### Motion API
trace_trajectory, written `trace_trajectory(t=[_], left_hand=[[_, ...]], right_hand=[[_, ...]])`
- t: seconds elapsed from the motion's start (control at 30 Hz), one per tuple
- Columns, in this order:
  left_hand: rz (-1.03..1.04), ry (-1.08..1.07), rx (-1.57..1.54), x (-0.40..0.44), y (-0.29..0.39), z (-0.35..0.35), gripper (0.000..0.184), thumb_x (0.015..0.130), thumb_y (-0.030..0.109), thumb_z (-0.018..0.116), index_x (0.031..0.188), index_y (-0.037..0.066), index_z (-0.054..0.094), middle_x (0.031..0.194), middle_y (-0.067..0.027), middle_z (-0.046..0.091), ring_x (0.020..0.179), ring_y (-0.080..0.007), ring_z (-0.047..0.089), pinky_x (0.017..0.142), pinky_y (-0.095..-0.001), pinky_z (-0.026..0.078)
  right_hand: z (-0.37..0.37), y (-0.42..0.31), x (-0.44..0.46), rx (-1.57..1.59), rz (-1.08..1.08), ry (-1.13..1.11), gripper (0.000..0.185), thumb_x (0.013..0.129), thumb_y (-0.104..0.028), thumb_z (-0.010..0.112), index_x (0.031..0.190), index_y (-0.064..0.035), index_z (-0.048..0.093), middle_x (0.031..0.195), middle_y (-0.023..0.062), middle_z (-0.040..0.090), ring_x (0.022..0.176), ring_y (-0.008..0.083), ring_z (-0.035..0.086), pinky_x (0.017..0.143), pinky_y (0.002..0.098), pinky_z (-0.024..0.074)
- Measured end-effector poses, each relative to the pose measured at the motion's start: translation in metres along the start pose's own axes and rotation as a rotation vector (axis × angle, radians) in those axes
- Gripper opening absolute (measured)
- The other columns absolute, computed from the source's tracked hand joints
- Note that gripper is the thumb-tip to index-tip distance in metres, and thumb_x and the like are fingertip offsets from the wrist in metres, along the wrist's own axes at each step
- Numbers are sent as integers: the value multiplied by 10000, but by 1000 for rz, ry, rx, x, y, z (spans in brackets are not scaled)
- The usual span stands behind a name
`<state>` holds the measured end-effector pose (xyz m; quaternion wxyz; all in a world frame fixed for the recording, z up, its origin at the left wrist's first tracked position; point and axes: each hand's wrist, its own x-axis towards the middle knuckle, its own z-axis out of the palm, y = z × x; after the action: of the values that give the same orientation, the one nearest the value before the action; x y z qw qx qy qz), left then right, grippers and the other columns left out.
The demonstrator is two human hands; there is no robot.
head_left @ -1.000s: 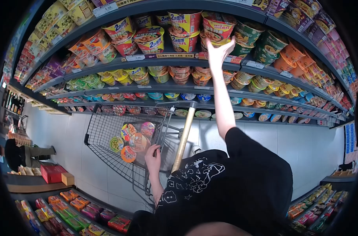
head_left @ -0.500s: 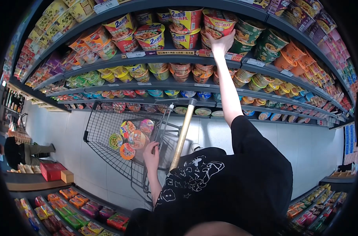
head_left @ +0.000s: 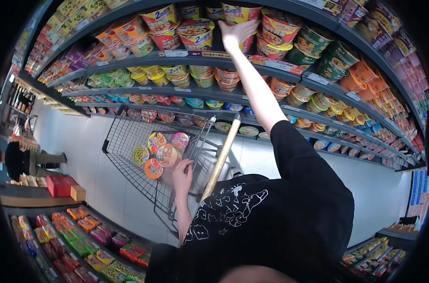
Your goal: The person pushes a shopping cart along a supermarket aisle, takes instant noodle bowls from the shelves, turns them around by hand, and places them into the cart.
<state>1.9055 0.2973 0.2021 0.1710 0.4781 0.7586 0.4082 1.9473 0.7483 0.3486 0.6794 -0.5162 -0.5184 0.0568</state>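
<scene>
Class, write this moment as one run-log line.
right hand: open, fingers spread at red-and-yellow cup on shelf | left hand: over cart | cart: several cups inside

red and yellow blaze across the noodle cups [head_left: 195, 35], deep green on the neighbouring tubs [head_left: 313, 42]! down to a gold handle [head_left: 221, 158], lids [head_left: 167, 154] in orange, green and pink, and look, white line drawings and lettering pattern the black shirt [head_left: 304, 198]!

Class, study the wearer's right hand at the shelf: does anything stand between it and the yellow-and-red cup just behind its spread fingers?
Nothing visible stands between the right hand and the yellow-and-red cup; the red-topped cup is off to one side.
</scene>
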Motion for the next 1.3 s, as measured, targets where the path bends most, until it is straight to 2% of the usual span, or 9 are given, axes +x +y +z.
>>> trace_trajectory(t=[0.1,0.37,0.43,0.5,0.57,0.73,0.93,1.03,1.3], left_hand=[[-13,-3,14,-1,1,0,159,765,67,506,894,29,592,983,-149,576,935,-290,543,811,-331,414],[-43,-18,7,2,2,-2,160,763,70,511,896,34,592,978,-152,574,899,-300,549,777,-325,427],[-170,-97,-76,3,10,-4,178,746,28,526,909,20,598,918,-138,592,933,-246,556,803,-302,416],[-150,-159,-129,3,5,-7,211,763,74,531,965,33,576,981,-125,571,934,-233,550,804,-292,413],[-138,-214,-180,3,-3,-7,253,781,120,536,1022,47,555,1044,-111,550,936,-221,543,804,-282,410],[-341,73,-768,9,-14,-32,569,844,356,471,1286,49,287,1282,-109,344,1129,-209,401,935,-323,313],[-209,283,-1062,1,-24,-59,809,764,476,532,1339,77,127,1347,-104,232,1231,-224,261,970,-334,280],[-203,195,-1045,-4,-18,-53,853,740,436,574,1346,72,97,1352,-113,212,1239,-221,241,986,-331,262],[-222,222,-1151,1,-9,-43,860,732,343,592,1345,42,70,1307,-118,283,1180,-191,336,955,-313,310]], right_hand=[[16,-9,20,-94,90,188,1145,412,-398,802,1234,49,143,1223,287,265,1155,403,266,971,468,203],[5,-22,14,8,40,170,1028,410,-325,802,1187,5,215,1063,218,360,1015,364,358,878,457,271],[-22,-43,-15,223,-187,16,1049,416,-283,806,1206,5,180,1104,212,318,1053,339,333,904,445,269],[-39,-49,-52,535,-69,-193,1103,436,-262,813,1242,3,109,1202,226,238,1155,335,259,1000,420,185],[-73,-66,-94,772,21,-316,1074,433,-212,804,1232,-14,114,1174,169,254,1134,270,277,969,393,242],[-146,-70,-198,1167,671,-994,826,584,-31,702,1241,-94,206,1183,74,359,1124,173,345,950,317,277],[-198,-47,-258,1143,1333,-1675,704,712,-202,641,1271,-123,222,1222,58,394,1126,185,406,903,379,374],[-220,-50,-256,1078,1510,-1784,687,730,-230,632,1271,-95,231,1220,69,403,1122,192,417,925,362,364],[-217,-40,-263,1084,1321,-1779,699,727,-240,640,1270,-68,233,1220,76,405,1121,173,411,931,335,354]])
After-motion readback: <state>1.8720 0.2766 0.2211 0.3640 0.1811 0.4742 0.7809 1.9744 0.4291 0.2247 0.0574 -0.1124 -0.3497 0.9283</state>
